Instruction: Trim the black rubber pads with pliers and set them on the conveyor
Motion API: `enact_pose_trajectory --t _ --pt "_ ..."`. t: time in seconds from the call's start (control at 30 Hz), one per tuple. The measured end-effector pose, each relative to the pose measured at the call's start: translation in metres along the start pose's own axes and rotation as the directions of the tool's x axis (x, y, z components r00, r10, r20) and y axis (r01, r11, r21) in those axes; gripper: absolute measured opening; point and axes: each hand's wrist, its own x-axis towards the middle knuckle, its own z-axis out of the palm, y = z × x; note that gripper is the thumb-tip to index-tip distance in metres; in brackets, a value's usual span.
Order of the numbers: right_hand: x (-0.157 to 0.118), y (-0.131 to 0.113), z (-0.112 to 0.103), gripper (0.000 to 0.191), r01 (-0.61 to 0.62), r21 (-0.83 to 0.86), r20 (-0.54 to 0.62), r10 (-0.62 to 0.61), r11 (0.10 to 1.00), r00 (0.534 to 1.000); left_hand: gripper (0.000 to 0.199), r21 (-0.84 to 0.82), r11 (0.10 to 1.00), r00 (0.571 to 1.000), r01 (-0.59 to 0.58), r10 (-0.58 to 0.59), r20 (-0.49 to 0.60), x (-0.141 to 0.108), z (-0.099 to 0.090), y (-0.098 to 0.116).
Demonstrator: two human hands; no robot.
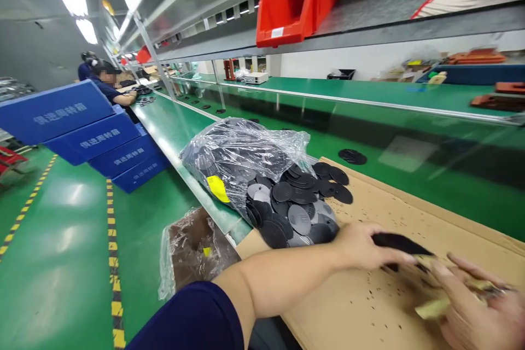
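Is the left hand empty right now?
No, the left hand is gripping a flat black piece above the brown cardboard sheet.

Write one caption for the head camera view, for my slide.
Left hand holds a black disc, right hand a tan strip, above cardboard beside piled discs.

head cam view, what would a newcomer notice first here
The big clear plastic bag in the middle catches the eye first, with black round discs heaped beside it on a cardboard sheet. Up on the shelf, a bright red plastic bin stands out, and blue crates are stacked at the left. Low at the right, the left hand holds a black disc beside the right hand.
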Motion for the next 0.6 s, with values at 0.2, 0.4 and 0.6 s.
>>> enact_pose_trajectory --t 0.2,0.4,0.6 --pt "-0.003 0.004 0.000 0.068 -0.007 -0.111 -0.005 0.007 0.994 1.000 0.037 -0.493 0.870 0.983 -0.013 -0.078 -0.164 -0.002 0.000 0.012" --pt "-0.009 0.009 -0.011 0.063 0.323 -0.357 0.183 -0.273 0.877 0.944 0.035 -0.710 0.703 0.992 0.036 -0.113 -0.061 -0.004 -0.006 0.019" --pt "-0.016 0.001 -0.016 0.044 0.602 -0.529 0.475 -0.379 0.598 0.794 0.035 -0.765 0.634 0.991 0.110 -0.126 0.038 -0.004 -0.013 0.018"
